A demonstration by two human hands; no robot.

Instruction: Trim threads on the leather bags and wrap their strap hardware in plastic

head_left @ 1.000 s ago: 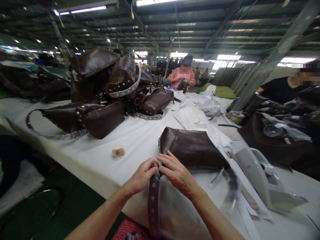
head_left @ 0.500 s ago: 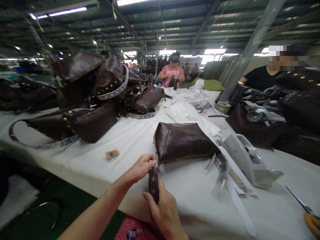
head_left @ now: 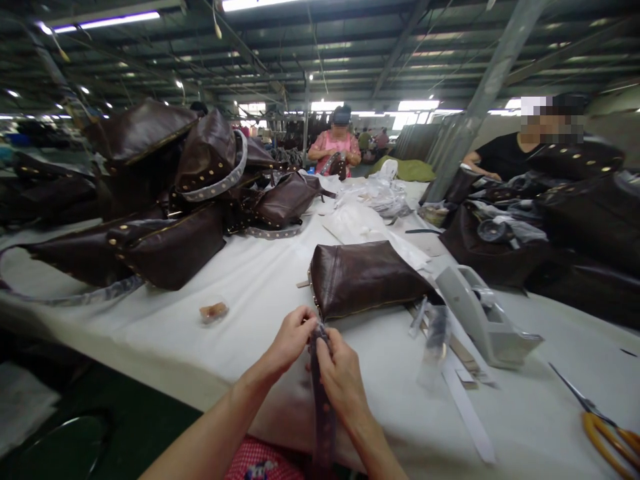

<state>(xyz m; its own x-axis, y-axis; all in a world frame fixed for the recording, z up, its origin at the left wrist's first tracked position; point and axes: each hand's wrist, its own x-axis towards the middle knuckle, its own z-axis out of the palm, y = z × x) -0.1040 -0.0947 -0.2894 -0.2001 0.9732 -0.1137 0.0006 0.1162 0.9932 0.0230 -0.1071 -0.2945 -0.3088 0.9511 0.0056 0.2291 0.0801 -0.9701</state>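
- The left hand [head_left: 291, 337] pinches the top of a studded strap [head_left: 324, 407], just beside the bag's corner.
- The right hand [head_left: 341, 375] grips the same strap just below.
- The strap hangs over the near edge of the desk [head_left: 260, 280].
- The brown bag [head_left: 367, 277] lies flat on the desk.
- A tape dispenser [head_left: 487, 323] and scissors [head_left: 607, 427] lie to the right.

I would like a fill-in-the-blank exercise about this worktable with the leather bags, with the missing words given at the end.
1. The left hand and the right hand both grip a studded strap in front of a ____ leather bag.
2. The grey tape dispenser stands to the ____ of this bag.
3. The table is covered with a ____ cloth.

Missing words: brown; right; white.
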